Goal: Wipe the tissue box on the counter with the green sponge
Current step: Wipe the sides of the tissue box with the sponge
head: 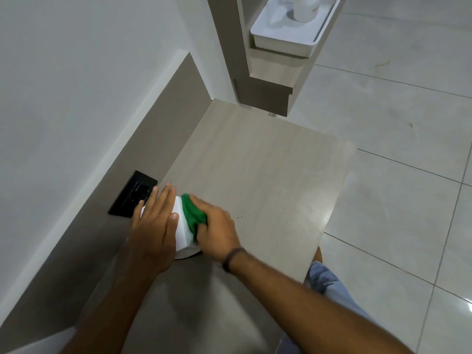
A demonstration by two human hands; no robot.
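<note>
The tissue box [181,227] stands on the table [255,175], and the left hand [155,221] lies flat on top with fingers spread to steady it. The right hand [217,226] has its grip pinched on the green sponge [192,213], pressing it against the box side.

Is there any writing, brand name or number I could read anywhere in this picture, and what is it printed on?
Nothing here can be read for certain.
White bottle in the white tray: a small dark mark near its lower edge, too blurred to read.
Tissue box: plain white where visible, no print showing.
Black wall socket: no legible marking.
Green sponge, in the right hand: no label.
</note>
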